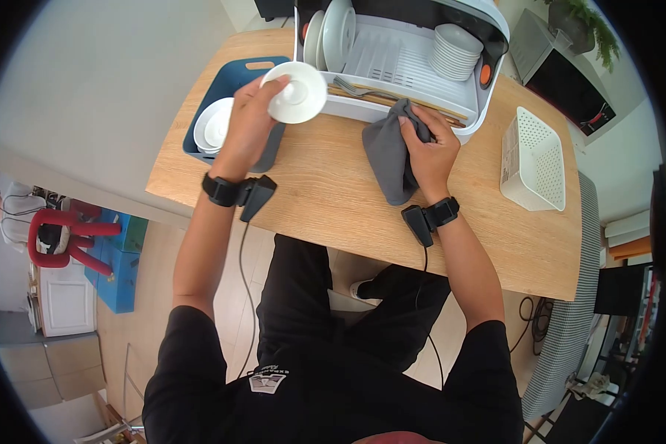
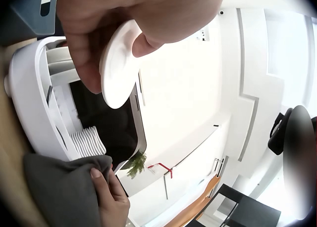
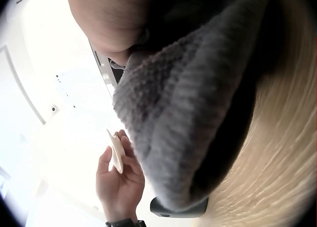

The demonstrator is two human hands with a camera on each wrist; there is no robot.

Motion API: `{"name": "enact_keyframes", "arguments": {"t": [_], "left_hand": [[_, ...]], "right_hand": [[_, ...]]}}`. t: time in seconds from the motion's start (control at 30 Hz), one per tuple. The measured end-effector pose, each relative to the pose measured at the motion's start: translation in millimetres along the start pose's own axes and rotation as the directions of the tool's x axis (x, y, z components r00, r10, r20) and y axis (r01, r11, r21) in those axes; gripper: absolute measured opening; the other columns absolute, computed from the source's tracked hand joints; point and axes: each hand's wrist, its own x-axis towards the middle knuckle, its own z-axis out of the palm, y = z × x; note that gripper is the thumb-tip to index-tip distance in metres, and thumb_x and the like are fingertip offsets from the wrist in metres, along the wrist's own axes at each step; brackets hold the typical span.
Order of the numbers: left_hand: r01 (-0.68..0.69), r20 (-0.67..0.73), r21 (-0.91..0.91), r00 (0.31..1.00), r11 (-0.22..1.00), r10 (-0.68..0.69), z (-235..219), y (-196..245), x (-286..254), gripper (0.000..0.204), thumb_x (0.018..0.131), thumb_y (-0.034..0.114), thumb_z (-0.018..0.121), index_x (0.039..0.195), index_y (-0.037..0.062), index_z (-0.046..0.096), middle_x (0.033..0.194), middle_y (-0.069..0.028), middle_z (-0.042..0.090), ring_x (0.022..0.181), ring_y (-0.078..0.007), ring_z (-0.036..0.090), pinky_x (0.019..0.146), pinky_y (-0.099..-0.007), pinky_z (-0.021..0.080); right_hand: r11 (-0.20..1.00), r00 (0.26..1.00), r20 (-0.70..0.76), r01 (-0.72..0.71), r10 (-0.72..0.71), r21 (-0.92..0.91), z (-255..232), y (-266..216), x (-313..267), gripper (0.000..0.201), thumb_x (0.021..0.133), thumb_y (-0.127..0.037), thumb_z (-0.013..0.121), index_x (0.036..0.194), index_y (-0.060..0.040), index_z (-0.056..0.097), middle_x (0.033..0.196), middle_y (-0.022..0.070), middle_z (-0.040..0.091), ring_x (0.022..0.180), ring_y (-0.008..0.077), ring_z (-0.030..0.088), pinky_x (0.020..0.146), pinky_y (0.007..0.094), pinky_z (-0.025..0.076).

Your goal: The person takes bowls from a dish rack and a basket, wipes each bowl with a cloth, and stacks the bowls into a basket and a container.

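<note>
My left hand [image 1: 252, 122] pinches a small white saucer [image 1: 308, 95] by its edge, thumb on one face, above the blue bin's right side. Edge-on in the left wrist view, the saucer [image 2: 119, 68] looks thin and shallow. My right hand [image 1: 431, 152] grips a grey cloth [image 1: 383, 152] that hangs in folds in front of the dish rack. The cloth [image 3: 173, 118] fills much of the right wrist view and has a ribbed weave. White bowls [image 1: 213, 127] sit in the blue bin [image 1: 224, 80] beside my left wrist.
At the back stands a white dish rack [image 1: 381, 55] with upright plates [image 1: 339, 33], a stack of small dishes [image 1: 455, 52], and a fork [image 1: 355, 89] with chopsticks along its front. A white perforated basket [image 1: 522, 177] stands at the right of the wooden table [image 1: 311, 192].
</note>
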Motion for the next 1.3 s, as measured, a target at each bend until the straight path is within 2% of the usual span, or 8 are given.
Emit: {"name": "enact_keyframes", "arguments": {"t": [0.3, 0.37, 0.7, 0.83, 0.93, 1.1, 1.17, 1.3], "left_hand": [[0.044, -0.079, 0.344, 0.997, 0.938, -0.017, -111.9, 26.7, 11.1, 0.03, 0.099, 0.018, 0.057, 0.118, -0.0021, 0.07, 0.098, -0.0084, 0.072, 0.086, -0.0131, 0.07, 0.071, -0.0281, 0.058], [0.068, -0.089, 0.394, 0.995, 0.916, -0.036, -126.2, 26.4, 14.0, 0.028, 0.098, 0.017, 0.059, 0.117, -0.0018, 0.07, 0.097, -0.0081, 0.073, 0.084, -0.0128, 0.07, 0.068, -0.0273, 0.057], [0.113, -0.059, 0.706, 0.993, 0.699, -0.102, -153.1, 23.6, 26.7, 0.026, 0.09, 0.015, 0.073, 0.111, -0.0005, 0.073, 0.087, -0.0058, 0.073, 0.069, -0.0118, 0.068, 0.056, -0.0233, 0.053], [0.137, -0.057, 0.754, 0.988, 0.643, -0.144, -163.9, 15.9, 37.2, 0.025, 0.09, 0.016, 0.073, 0.108, -0.0011, 0.075, 0.086, -0.0071, 0.073, 0.067, -0.0123, 0.067, 0.053, -0.0243, 0.053], [0.077, -0.021, 0.79, 0.995, 0.608, -0.098, -164.2, 16.4, 39.5, 0.023, 0.089, 0.015, 0.073, 0.106, -0.0008, 0.076, 0.083, -0.0087, 0.073, 0.067, -0.015, 0.068, 0.055, -0.0275, 0.054], [-0.117, 0.093, 0.917, 0.992, 0.383, 0.081, -164.9, 9.6, 41.2, 0.023, 0.085, 0.015, 0.072, 0.105, 0.0037, 0.077, 0.089, -0.0159, 0.075, 0.078, -0.0273, 0.073, 0.072, -0.0368, 0.058], [-0.099, 0.061, 0.947, 0.989, 0.307, 0.131, -158.5, 12.3, 39.1, 0.024, 0.083, 0.016, 0.072, 0.105, 0.0065, 0.078, 0.097, -0.0188, 0.075, 0.088, -0.0343, 0.072, 0.082, -0.04, 0.056], [-0.106, 0.077, 0.969, 0.988, 0.223, 0.136, -153.1, 13.7, 38.8, 0.024, 0.082, 0.017, 0.074, 0.103, 0.0062, 0.077, 0.096, -0.0162, 0.076, 0.091, -0.0325, 0.072, 0.081, -0.0406, 0.056]], "right_hand": [[0.998, 0.998, 0.035, -0.051, 0.049, 0.033, -43.7, -25.0, 16.3, 0.028, 0.084, -0.006, 0.081, 0.109, 0.0061, 0.073, 0.106, 0.0122, 0.074, 0.099, 0.018, 0.068, 0.09, 0.0295, 0.051], [0.989, 0.988, -0.036, -0.151, 0.151, -0.006, -74.0, -46.7, 17.3, 0.03, 0.085, -0.005, 0.08, 0.11, 0.0088, 0.072, 0.107, 0.0118, 0.073, 0.099, 0.017, 0.067, 0.091, 0.0293, 0.051], [0.885, 0.965, -0.239, -0.2, 0.105, -0.42, -295.6, -105.4, 12.6, 0.037, 0.09, -0.008, 0.077, 0.12, 0.0105, 0.068, 0.114, 0.015, 0.072, 0.103, 0.0177, 0.066, 0.093, 0.0298, 0.051], [0.742, 0.943, -0.333, -0.244, 0.029, -0.625, -348.9, -107.4, -2.4, 0.034, 0.091, -0.011, 0.075, 0.12, 0.0065, 0.07, 0.115, 0.014, 0.073, 0.103, 0.0186, 0.068, 0.094, 0.0319, 0.052], [0.635, 0.918, -0.37, -0.204, -0.14, -0.745, -351.0, -87.9, -17.5, 0.029, 0.09, -0.012, 0.075, 0.116, 0.0019, 0.073, 0.114, 0.0142, 0.074, 0.104, 0.0237, 0.071, 0.094, 0.0347, 0.053], [0.593, 0.935, -0.348, -0.245, -0.064, -0.767, -327.1, -36.9, -38.7, 0.03, 0.09, -0.014, 0.077, 0.115, 0.0011, 0.074, 0.115, 0.0153, 0.074, 0.103, 0.0219, 0.071, 0.091, 0.0325, 0.055], [0.693, 0.93, -0.368, -0.26, -0.009, -0.672, -306.6, -27.1, -44.4, 0.027, 0.089, -0.012, 0.075, 0.113, 0.0011, 0.074, 0.113, 0.0151, 0.075, 0.104, 0.0255, 0.071, 0.093, 0.0346, 0.053], [0.612, 0.941, -0.336, -0.245, -0.036, -0.752, -267.1, -33.0, -55.1, 0.024, 0.089, -0.011, 0.073, 0.111, -0.0033, 0.075, 0.112, 0.0125, 0.075, 0.103, 0.0264, 0.071, 0.091, 0.0349, 0.054]]}}
